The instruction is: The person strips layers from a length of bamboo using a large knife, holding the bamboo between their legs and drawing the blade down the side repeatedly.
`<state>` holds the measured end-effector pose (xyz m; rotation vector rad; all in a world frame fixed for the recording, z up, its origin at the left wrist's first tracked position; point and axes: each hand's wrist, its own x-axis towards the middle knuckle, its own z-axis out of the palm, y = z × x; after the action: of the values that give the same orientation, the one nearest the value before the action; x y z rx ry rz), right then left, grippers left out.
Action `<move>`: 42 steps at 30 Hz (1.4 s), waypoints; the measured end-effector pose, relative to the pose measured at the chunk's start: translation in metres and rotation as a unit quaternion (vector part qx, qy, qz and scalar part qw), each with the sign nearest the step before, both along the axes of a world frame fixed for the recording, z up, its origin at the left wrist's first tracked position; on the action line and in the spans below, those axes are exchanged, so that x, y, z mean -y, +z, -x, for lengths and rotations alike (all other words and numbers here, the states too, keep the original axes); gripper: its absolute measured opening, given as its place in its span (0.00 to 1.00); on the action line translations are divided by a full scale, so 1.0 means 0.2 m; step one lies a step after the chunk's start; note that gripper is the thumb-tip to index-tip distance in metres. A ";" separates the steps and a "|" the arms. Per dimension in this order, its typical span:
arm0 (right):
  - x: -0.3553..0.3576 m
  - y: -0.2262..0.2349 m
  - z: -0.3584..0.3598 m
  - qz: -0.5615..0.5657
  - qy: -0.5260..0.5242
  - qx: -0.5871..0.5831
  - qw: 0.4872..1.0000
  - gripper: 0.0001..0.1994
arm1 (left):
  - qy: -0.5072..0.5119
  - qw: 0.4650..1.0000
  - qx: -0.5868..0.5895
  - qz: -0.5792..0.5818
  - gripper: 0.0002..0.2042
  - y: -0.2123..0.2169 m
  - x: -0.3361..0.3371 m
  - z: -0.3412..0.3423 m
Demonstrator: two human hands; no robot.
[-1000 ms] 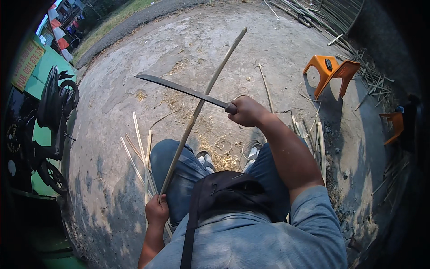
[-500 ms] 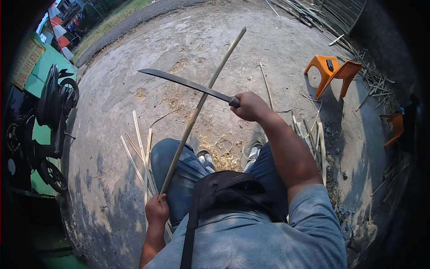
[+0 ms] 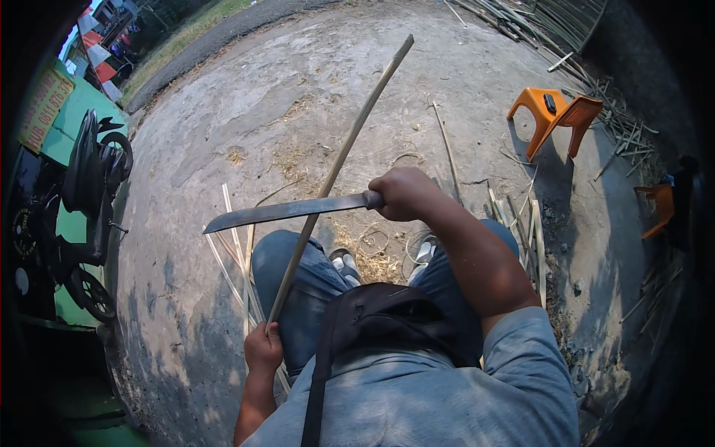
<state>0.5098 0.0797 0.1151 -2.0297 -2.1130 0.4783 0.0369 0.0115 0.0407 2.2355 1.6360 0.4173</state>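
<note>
My left hand (image 3: 264,349) is closed around the near end of a long, thin bamboo strip (image 3: 344,149). The strip slants up and away to the right, passing over my left thigh. In my right hand (image 3: 406,194) is the dark handle of a machete (image 3: 287,212). Its long blade points left and lies across the strip, above my left knee. The blade covers a short part of the strip; whether its edge touches the wood I cannot tell.
Pale split strips (image 3: 237,246) lie beside my left leg, and more strips (image 3: 538,246) lie by my right. Shavings (image 3: 380,267) litter the concrete between my feet. An orange plastic chair (image 3: 555,119) stands at the right, a black motorbike (image 3: 93,208) at the left. Bamboo is piled far right.
My right hand has drawn the machete nearer to me along the strip, its blade now lower and turned broadside. My left hand keeps its hold in nearly the same place.
</note>
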 end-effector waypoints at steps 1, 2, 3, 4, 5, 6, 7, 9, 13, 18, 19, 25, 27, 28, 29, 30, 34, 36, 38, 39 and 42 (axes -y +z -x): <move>-0.01 -0.01 -0.03 0.001 -0.001 0.001 1.000 0.08 | -0.003 1.000 0.006 0.007 0.28 -0.01 -0.01 0.00; -0.03 -0.05 -0.08 -0.005 -0.037 -0.031 0.999 0.09 | -0.006 1.000 0.012 0.013 0.28 -0.01 -0.02 -0.01; -0.05 -0.09 -0.12 -0.010 -0.073 -0.063 0.995 0.09 | -0.006 1.000 0.013 0.012 0.28 0.00 -0.02 -0.01; -0.06 -0.15 -0.17 -0.044 -0.091 -0.084 0.991 0.10 | -0.004 1.000 0.008 0.018 0.28 0.01 -0.02 -0.02; -0.06 -0.17 -0.19 -0.044 -0.090 -0.083 0.992 0.10 | -0.002 1.000 0.001 0.025 0.28 0.03 -0.02 -0.03; -0.06 -0.19 -0.21 -0.035 -0.115 -0.093 0.988 0.11 | -0.002 1.000 0.002 0.025 0.28 0.05 -0.02 -0.04; -0.06 -0.19 -0.22 -0.027 -0.138 -0.103 0.985 0.12 | 0.001 1.000 -0.008 0.030 0.28 0.08 -0.02 -0.05; -0.05 -0.21 -0.21 -0.030 -0.138 -0.105 0.984 0.12 | 0.002 0.999 -0.018 0.032 0.28 0.10 -0.02 -0.05; -0.03 -0.14 -0.15 -0.026 -0.118 -0.140 0.983 0.12 | 0.004 1.000 -0.015 0.021 0.27 0.05 0.00 -0.02; 0.02 -0.07 -0.03 -0.039 -0.028 -0.076 0.996 0.10 | 0.001 1.000 -0.001 0.003 0.27 0.03 0.01 -0.05; 0.04 -0.02 0.01 -0.028 -0.007 -0.033 0.999 0.09 | 0.001 1.000 -0.006 -0.005 0.27 0.03 0.01 -0.05; 0.01 -0.05 0.01 -0.060 0.030 0.013 0.998 0.08 | 0.000 1.000 -0.013 -0.010 0.28 -0.01 0.00 -0.02; -0.03 -0.07 -0.06 -0.060 -0.038 -0.067 0.995 0.09 | -0.004 1.000 -0.004 -0.009 0.28 -0.01 0.00 -0.02; -0.06 -0.11 -0.10 -0.041 -0.075 -0.085 0.993 0.10 | 0.000 1.000 -0.007 -0.002 0.28 0.01 0.00 -0.03; -0.07 -0.12 -0.13 -0.041 -0.075 -0.084 0.993 0.10 | 0.006 1.000 -0.009 0.004 0.27 0.02 0.00 -0.03; -0.08 -0.13 -0.18 -0.029 -0.111 -0.127 0.985 0.12 | 0.005 1.000 -0.007 0.003 0.27 0.02 -0.01 -0.04; -0.06 -0.15 -0.21 -0.021 -0.134 -0.159 0.978 0.14 | 0.000 1.000 -0.027 0.005 0.28 0.04 -0.01 -0.03; -0.04 -0.13 -0.20 -0.021 -0.125 -0.152 0.980 0.14 | -0.007 1.000 -0.028 0.004 0.28 0.03 -0.01 -0.02; -0.02 -0.09 -0.13 -0.001 -0.100 -0.152 0.983 0.13 | 0.009 1.000 -0.025 0.006 0.27 0.03 0.00 -0.02; -0.02 -0.10 -0.10 0.000 -0.101 -0.153 0.983 0.13 | 0.008 1.000 -0.026 0.006 0.27 0.03 0.00 -0.02; -0.01 -0.12 -0.03 -0.012 -0.026 -0.062 0.998 0.10 | 0.010 1.000 -0.015 0.016 0.27 0.05 0.00 -0.05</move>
<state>0.5159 0.0814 0.0917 -1.9816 -1.9814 0.5513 0.0462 0.0115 0.0500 2.2148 1.6685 0.3634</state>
